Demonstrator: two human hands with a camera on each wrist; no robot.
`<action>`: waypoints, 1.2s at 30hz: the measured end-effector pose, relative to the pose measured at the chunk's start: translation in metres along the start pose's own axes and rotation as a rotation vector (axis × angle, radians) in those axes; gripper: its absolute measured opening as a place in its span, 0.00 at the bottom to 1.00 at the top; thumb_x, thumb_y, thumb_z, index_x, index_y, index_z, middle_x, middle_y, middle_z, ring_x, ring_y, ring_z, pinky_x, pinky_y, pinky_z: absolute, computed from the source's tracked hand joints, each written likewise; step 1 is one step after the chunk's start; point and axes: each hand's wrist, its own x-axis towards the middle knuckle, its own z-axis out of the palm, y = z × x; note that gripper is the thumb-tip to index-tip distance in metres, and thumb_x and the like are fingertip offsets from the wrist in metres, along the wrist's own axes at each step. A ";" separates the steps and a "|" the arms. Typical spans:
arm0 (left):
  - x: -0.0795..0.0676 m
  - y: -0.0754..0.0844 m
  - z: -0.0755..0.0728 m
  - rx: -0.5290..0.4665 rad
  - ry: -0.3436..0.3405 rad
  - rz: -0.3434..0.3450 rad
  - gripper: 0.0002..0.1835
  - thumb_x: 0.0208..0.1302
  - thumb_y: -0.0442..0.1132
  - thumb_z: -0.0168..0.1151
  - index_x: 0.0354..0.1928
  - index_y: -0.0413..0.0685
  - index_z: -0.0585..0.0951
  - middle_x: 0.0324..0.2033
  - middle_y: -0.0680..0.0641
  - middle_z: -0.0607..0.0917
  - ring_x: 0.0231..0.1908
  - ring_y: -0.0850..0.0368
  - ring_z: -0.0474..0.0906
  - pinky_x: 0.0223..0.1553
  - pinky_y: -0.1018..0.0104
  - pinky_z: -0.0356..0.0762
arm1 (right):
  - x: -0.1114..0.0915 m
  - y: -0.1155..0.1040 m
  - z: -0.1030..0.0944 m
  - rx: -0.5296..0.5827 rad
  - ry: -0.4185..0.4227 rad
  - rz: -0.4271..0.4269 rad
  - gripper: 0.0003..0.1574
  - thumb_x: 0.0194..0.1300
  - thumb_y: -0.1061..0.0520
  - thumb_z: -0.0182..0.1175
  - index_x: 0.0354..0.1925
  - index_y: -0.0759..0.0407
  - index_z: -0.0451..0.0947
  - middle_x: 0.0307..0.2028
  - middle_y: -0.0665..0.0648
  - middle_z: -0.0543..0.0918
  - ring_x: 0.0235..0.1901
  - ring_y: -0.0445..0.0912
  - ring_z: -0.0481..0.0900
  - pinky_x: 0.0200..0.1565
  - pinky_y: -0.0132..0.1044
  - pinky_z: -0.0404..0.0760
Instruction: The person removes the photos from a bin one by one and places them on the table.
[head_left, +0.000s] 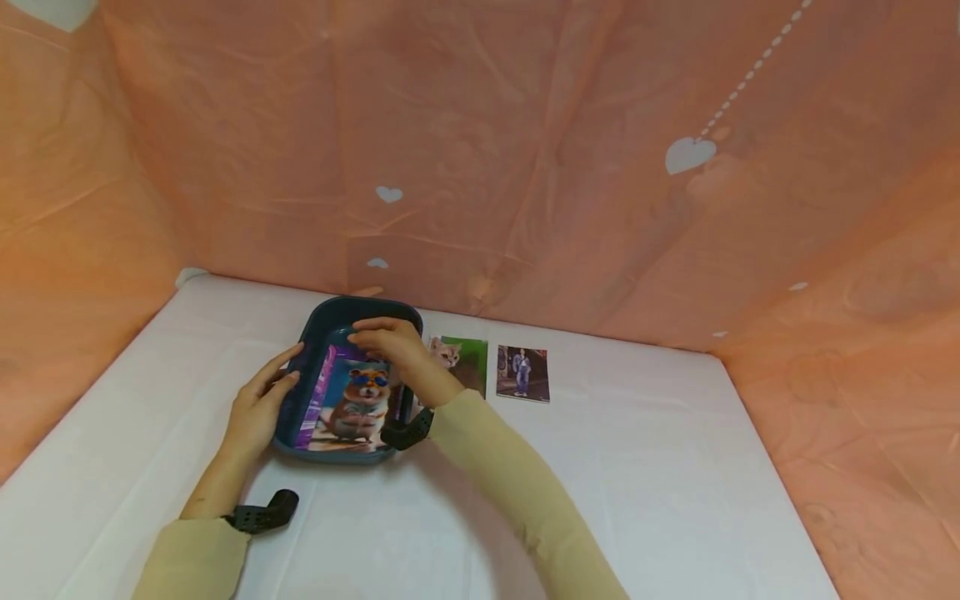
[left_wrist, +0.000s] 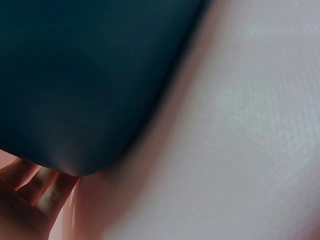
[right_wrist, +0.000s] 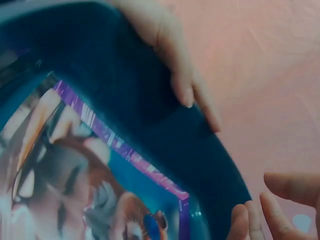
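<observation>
A dark teal tray (head_left: 320, 337) with rounded corners is at the back left of the white table. Inside it lies a picture (head_left: 360, 408) of a furry animal in sunglasses, on top of a purple-edged print (head_left: 306, 429). My left hand (head_left: 257, 408) grips the tray's left side, its thumb over the rim and several fingers (left_wrist: 55, 192) against the outer wall. Over the tray's right side hovers my right hand (head_left: 393, 343), fingers loosely bent with nothing between them. In the right wrist view its fingertips (right_wrist: 240, 220) overlap the tray's edge.
Just right of the tray, a cat picture (head_left: 468, 367) on green lies partly hidden by my right arm. Beyond it is a small picture (head_left: 522, 373) of a standing person. An orange-pink cloth (head_left: 525, 167) with white hearts rises behind the table (head_left: 637, 467) and along its sides.
</observation>
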 end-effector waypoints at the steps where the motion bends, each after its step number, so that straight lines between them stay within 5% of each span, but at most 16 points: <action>1: 0.000 0.000 0.000 0.004 0.001 0.000 0.26 0.75 0.49 0.43 0.71 0.53 0.63 0.61 0.29 0.69 0.58 0.37 0.64 0.59 0.39 0.59 | 0.002 0.001 0.001 -0.020 0.007 0.004 0.21 0.62 0.59 0.63 0.54 0.64 0.79 0.50 0.59 0.83 0.48 0.50 0.81 0.54 0.44 0.77; 6: 0.001 0.001 0.000 0.035 0.011 -0.002 0.25 0.75 0.49 0.43 0.71 0.54 0.64 0.58 0.33 0.73 0.54 0.46 0.66 0.54 0.52 0.63 | 0.009 0.005 0.007 -0.148 0.023 0.049 0.17 0.63 0.56 0.63 0.49 0.60 0.83 0.51 0.56 0.83 0.50 0.52 0.79 0.55 0.45 0.75; 15: 0.000 0.000 0.001 -0.001 -0.001 0.005 0.26 0.75 0.48 0.43 0.71 0.52 0.63 0.61 0.30 0.69 0.57 0.40 0.65 0.60 0.40 0.59 | 0.017 0.011 0.010 -0.271 0.012 0.078 0.15 0.64 0.53 0.62 0.47 0.57 0.85 0.51 0.54 0.83 0.55 0.49 0.76 0.60 0.44 0.71; 27: 0.000 0.000 0.001 0.019 0.007 0.015 0.25 0.75 0.48 0.43 0.71 0.53 0.63 0.58 0.32 0.71 0.55 0.42 0.65 0.56 0.45 0.62 | 0.021 0.012 0.007 -0.429 -0.150 0.129 0.17 0.67 0.52 0.59 0.52 0.56 0.82 0.58 0.56 0.78 0.60 0.52 0.73 0.60 0.45 0.71; 36: 0.001 -0.002 0.001 0.027 0.009 0.004 0.25 0.75 0.49 0.44 0.71 0.54 0.63 0.57 0.33 0.73 0.52 0.45 0.67 0.54 0.52 0.64 | 0.021 0.012 0.007 -0.507 -0.176 0.126 0.19 0.66 0.51 0.59 0.51 0.58 0.82 0.56 0.58 0.79 0.58 0.51 0.75 0.57 0.41 0.73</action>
